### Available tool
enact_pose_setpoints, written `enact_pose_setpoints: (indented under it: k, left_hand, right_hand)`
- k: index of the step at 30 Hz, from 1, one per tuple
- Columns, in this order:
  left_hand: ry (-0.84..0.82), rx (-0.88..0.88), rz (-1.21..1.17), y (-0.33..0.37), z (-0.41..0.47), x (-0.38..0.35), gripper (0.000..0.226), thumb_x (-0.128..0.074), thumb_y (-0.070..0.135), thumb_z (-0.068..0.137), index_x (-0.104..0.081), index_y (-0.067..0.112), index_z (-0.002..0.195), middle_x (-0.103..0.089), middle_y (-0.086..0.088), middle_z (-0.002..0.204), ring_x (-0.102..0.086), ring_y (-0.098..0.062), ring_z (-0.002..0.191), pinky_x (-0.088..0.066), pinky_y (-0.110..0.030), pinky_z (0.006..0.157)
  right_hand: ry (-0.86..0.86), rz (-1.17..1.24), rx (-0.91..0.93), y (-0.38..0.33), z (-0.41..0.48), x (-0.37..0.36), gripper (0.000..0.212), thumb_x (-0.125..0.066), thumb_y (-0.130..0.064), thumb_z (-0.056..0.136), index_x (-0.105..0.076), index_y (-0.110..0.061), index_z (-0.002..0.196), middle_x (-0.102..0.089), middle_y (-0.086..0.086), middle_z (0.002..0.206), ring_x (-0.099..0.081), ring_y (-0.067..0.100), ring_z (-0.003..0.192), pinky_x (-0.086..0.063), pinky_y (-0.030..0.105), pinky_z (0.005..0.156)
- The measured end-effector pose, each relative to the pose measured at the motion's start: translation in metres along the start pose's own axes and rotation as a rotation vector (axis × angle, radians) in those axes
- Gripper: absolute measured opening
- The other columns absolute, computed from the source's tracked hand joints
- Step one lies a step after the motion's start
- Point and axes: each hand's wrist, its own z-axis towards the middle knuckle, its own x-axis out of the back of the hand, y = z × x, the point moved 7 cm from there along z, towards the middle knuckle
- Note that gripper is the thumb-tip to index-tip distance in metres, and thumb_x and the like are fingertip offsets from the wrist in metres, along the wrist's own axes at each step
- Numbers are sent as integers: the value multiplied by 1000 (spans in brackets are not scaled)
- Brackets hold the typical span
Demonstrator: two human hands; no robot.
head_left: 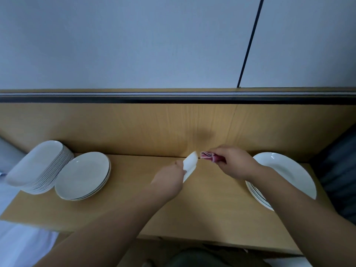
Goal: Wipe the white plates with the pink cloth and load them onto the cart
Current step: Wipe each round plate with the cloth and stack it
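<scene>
The left hand (170, 179) is gripping a white plate (190, 165) by its near rim, holding it edge-on to the camera (so only a thin, tilted sliver of it is showing) above the middle of the wooden tabletop (134, 205). The right hand (234, 162) is closing around a folded pink cloth (209, 156), whose bunched end is sticking out toward the plate's upper edge; whether cloth and plate are touching cannot be told, though they are lying just beside each other.

On the left end of the tabletop, a tall stack of oval white plates (38, 166) is leaning outward, and just beside it a shorter stack of round plates (82, 175) is sitting flat. On the right end, another low stack of white plates (285, 176) is resting partly under the right forearm. A wooden back panel (134, 128) is rising behind the tabletop, with a pale wall (134, 41) above it. The cart is lying outside the view.
</scene>
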Motion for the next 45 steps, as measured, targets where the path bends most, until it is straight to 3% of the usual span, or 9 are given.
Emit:
enact_pose_setpoints:
  k: [9, 14, 23, 30, 33, 37, 39, 41, 45]
  left_hand:
    - [72, 137, -239, -68, -2, 19, 29, -35, 29, 103, -42, 13, 126, -55, -5, 116, -52, -19, 91, -38, -31, 74]
    - [147, 229, -345, -128, -8, 28, 20, -37, 29, 102, -49, 13, 106, -57, -3, 93, -53, -17, 79, -43, -34, 68]
    - [127, 155, -428, -144, -3, 34, 21, -38, 29, 101, -50, 16, 112, -59, -1, 99, -56, -17, 86, -48, -35, 73]
    - [109, 132, -674, -134, -2, 18, 24, -42, 21, 98, -49, 20, 75, -53, 5, 71, -48, -11, 64, -33, -25, 55]
    - [138, 165, -717, -147, -7, 14, 25, -42, 18, 97, -56, 6, 80, -56, -4, 72, -50, -18, 67, -33, -28, 55]
    - [126, 198, -752, -173, -15, 6, 15, -45, 18, 96, -55, 19, 107, -60, 3, 95, -56, -15, 86, -41, -28, 65]
    - [56, 149, -801, -179, -21, -4, 46, -55, 17, 91, -43, 28, 133, -53, 11, 121, -52, -12, 108, -45, -32, 85]
    - [-23, 145, -796, -188, -26, -17, 70, -67, 18, 84, -33, 31, 144, -40, 12, 136, -41, -12, 122, -41, -36, 102]
    - [-81, 150, -751, -205, -32, -35, 67, -74, 23, 80, -42, 37, 137, -44, 8, 138, -42, -15, 122, -40, -37, 104]
  right_hand:
    - [-53, -19, -10, -32, 31, -14, 26, -48, -21, 96, -62, -26, 117, -59, -5, 108, -56, 16, 96, -49, 35, 80]
    - [-101, -73, 36, -71, 66, -30, 26, -49, -19, 93, -61, -22, 117, -59, -3, 108, -56, 18, 96, -48, 36, 83]
    - [-63, -50, 47, -93, 84, -38, 32, -49, -14, 90, -62, -23, 117, -60, -2, 104, -57, 19, 94, -47, 34, 81]
    - [-49, -63, -14, -78, 72, -28, 36, -50, -13, 89, -60, -25, 121, -60, -1, 105, -56, 22, 95, -47, 38, 83]
    - [-64, -71, -9, -82, 73, -32, 32, -49, -15, 92, -59, -24, 120, -60, -1, 104, -55, 21, 95, -46, 36, 80]
    - [-104, -66, 8, -96, 85, -48, 16, -49, -18, 93, -60, -21, 104, -58, -4, 94, -52, 17, 85, -44, 32, 71]
    - [-131, -40, 20, -108, 96, -60, 8, -49, -17, 93, -57, -17, 93, -54, -6, 84, -50, 16, 80, -41, 31, 67]
    - [-166, -2, 24, -122, 108, -72, 9, -50, -18, 93, -56, -13, 90, -52, -8, 79, -49, 14, 76, -41, 31, 66]
    - [-243, 91, 10, -148, 134, -100, 15, -51, -24, 94, -50, -15, 83, -54, -5, 83, -53, 15, 77, -46, 33, 71]
